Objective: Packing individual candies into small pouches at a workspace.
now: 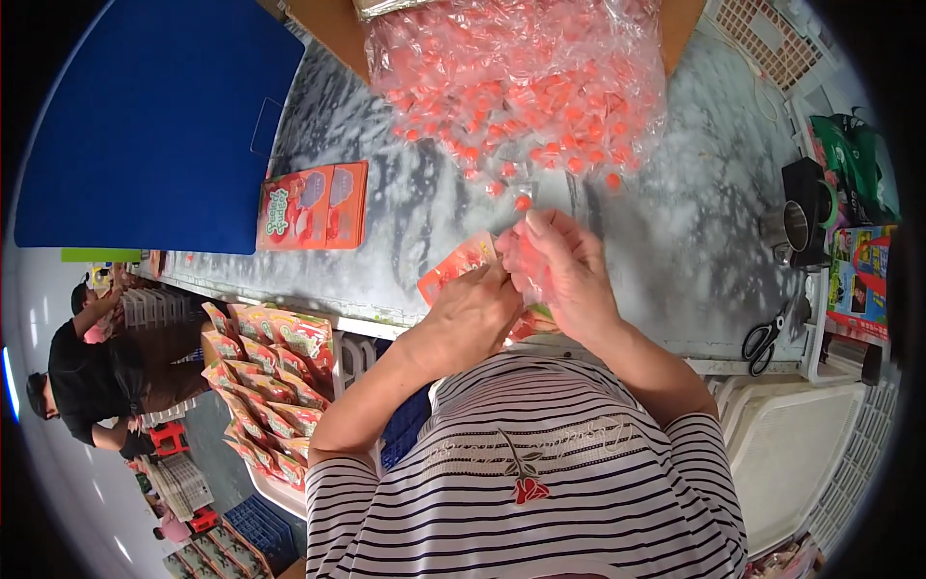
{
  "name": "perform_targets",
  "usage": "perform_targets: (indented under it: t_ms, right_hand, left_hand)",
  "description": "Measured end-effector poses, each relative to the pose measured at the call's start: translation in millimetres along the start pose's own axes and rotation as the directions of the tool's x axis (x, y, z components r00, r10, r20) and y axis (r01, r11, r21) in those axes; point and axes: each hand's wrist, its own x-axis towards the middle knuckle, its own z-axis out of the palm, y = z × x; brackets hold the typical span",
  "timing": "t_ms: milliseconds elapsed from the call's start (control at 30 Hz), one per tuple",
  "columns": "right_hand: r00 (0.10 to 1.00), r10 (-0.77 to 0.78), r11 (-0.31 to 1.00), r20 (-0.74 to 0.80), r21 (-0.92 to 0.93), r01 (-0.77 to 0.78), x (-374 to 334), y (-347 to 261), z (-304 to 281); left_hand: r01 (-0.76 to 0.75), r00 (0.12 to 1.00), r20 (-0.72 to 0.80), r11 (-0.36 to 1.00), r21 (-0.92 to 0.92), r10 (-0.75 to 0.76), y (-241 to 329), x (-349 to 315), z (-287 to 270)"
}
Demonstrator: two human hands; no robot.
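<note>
My left hand [471, 311] is closed on a red printed pouch [450, 271], which stands out past its fingers over the near side of the table. Right beside it, my right hand [571, 275] is curled round small candies in clear wrappers [531, 268], its fingers next to the pouch's top. How many candies it holds is hidden. An orange-red wrapped candy [522, 203] shows just beyond those fingertips. Farther off, a heap of the same candies [540, 96] spills from a big clear plastic bag in a cardboard box [683, 29].
A stack of flat pouches [311, 206] lies at left by a blue panel [145, 125]. Below it, a crate holds many standing filled pouches [275, 386]. Black scissors [762, 345] and a metal cup [793, 227] are at right. Other people [96, 367] work at far left.
</note>
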Motion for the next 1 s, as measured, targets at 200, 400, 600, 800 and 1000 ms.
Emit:
perform_targets:
  t_ms: [200, 400, 600, 800, 1000]
  right_hand:
    - [0.957, -0.288, 0.840, 0.022, -0.474, 0.263, 13.4, 8.6, -19.2]
    - [0.775, -0.547, 0.325, 0.317, -0.772, 0.546, 6.2, 9.4, -26.6]
    - [0.918, -0.184, 0.337, 0.352, -0.855, 0.395, -7.2, -6.0, -39.7]
    - [0.939, 0.297, 0.337, 0.171, -0.939, 0.065, 8.8, -17.4, -40.8]
    - [0.763, 0.642, 0.761, 0.078, -0.186, -0.621, 18.9, -37.9, -51.9]
  left_hand:
    - [-0.063, 0.993, -0.098, 0.998, 0.016, 0.065, -0.6, 7.6, 4.1]
    - [-0.104, 0.981, -0.168, 0.993, -0.047, 0.095, -10.7, 14.3, 10.9]
    - [-0.035, 0.980, -0.198, 0.994, -0.106, 0.014, 3.6, 12.5, 16.0]
    - [-0.134, 0.963, -0.209, 0.977, 0.166, 0.168, 14.6, 11.8, 24.3]
    - [-0.049, 0.982, -0.182, 0.998, 0.027, 0.053, 3.7, 12.3, 15.8]
